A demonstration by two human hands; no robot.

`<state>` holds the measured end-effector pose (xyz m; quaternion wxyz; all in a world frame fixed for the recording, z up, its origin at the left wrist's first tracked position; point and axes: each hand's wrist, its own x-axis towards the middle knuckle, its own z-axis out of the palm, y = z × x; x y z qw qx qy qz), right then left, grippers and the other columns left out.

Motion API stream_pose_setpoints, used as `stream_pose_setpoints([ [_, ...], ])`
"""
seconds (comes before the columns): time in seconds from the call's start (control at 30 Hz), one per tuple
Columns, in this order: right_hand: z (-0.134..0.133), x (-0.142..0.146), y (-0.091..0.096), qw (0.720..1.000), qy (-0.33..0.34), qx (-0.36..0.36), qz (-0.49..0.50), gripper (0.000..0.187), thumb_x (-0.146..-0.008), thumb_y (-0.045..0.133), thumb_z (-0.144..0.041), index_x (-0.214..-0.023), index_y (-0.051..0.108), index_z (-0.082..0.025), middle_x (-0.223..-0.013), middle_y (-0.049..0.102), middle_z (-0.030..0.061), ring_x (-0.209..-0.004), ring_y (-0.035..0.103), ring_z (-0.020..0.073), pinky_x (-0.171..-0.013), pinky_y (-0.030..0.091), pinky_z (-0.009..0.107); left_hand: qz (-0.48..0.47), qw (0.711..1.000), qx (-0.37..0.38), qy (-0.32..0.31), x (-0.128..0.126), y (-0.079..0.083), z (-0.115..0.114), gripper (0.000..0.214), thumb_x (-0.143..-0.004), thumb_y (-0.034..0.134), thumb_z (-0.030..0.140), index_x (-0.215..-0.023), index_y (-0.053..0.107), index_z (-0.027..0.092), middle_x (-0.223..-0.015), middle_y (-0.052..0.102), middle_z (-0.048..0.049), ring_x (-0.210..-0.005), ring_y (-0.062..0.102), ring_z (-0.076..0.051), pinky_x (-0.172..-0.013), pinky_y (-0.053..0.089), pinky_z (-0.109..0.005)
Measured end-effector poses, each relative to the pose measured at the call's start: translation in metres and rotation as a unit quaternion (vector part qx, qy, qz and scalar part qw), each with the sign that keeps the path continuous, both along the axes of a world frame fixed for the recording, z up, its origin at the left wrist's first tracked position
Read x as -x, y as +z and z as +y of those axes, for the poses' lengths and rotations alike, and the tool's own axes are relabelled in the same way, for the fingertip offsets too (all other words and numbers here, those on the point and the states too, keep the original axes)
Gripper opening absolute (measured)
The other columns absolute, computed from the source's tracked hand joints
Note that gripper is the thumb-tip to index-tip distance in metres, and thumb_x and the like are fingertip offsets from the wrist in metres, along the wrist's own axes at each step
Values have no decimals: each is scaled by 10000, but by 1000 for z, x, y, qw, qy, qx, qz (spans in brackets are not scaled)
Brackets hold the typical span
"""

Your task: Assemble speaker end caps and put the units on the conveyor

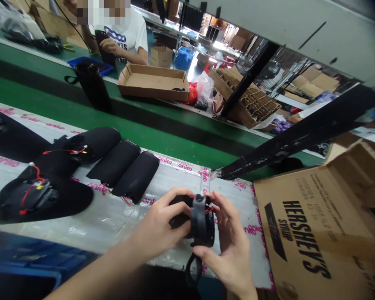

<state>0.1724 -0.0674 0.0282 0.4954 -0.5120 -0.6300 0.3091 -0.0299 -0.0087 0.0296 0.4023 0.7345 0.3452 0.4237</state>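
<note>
Left hand [161, 223] curled round black padded cylinder [203, 223], fingers closed on its body. Right hand [228, 237] gripping opposite side, fingers bent, near red wires [209, 209]. Black strap loop [193, 268] dangling below. Cylinder held over pink-printed plastic sheet [181, 179]. Just left, two black padded sleeves [114, 162] and opened black shells [28, 198] showing wiring. Right, Hershey's cardboard carton [312, 233]. Beyond, green conveyor belt [162, 141], cardboard tray [153, 82], co-worker [121, 41] at far side.
</note>
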Motion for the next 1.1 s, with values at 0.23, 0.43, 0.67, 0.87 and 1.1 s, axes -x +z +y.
stream_pose_setpoints([
  [0.23, 5, 10, 0, 999, -13, -22, -36, 983, -806, 931, -615, -1633, 487, -321, -1585, 588, 140, -1453, 576, 395, -1239, 474, 608, -8, 999, -51, 17, -4, -10, -9, 427, -981, 661, 148, -1401, 631, 219, -1403, 670, -137, -1302, 689, -278, -1117, 603, -391],
  [0.43, 7, -5, -5, 999, 33, 3, -9, 963, -785, 913, -680, -1600, 539, -328, -1561, 626, 124, -1456, 592, 387, -1242, 479, 569, 36, 994, -100, 14, -3, -16, -9, 400, -1006, 592, 119, -1395, 611, 213, -1414, 660, -153, -1328, 667, -290, -1142, 585, -438],
  [0.67, 8, 9, 3, 997, 6, -36, -75, 968, -779, 959, -597, -1607, 511, -369, -1543, 607, 100, -1431, 589, 376, -1204, 527, 548, -12, 997, -76, 13, -4, -20, -6, 393, -978, 730, 223, -1363, 650, 222, -1402, 675, -141, -1297, 693, -297, -1116, 601, -414],
  [0.87, -4, 14, 20, 990, 41, -10, -137, 954, -852, 821, -189, -1682, 379, -352, -1660, 495, 86, -1549, 487, 364, -1283, 467, 551, -48, 996, -57, 45, -13, -25, -12, 444, -967, 635, 105, -1383, 636, 261, -1394, 670, -95, -1285, 696, -250, -1123, 586, -385],
  [1.1, -2, -2, 23, 984, 19, -23, -177, 959, -827, 720, -128, -1687, 361, -358, -1620, 566, 75, -1455, 596, 353, -1194, 558, 557, -51, 998, 16, 14, 1, -27, -13, 531, -910, 722, 134, -1354, 477, 291, -1516, 603, -141, -1439, 621, -304, -1177, 562, -491],
])
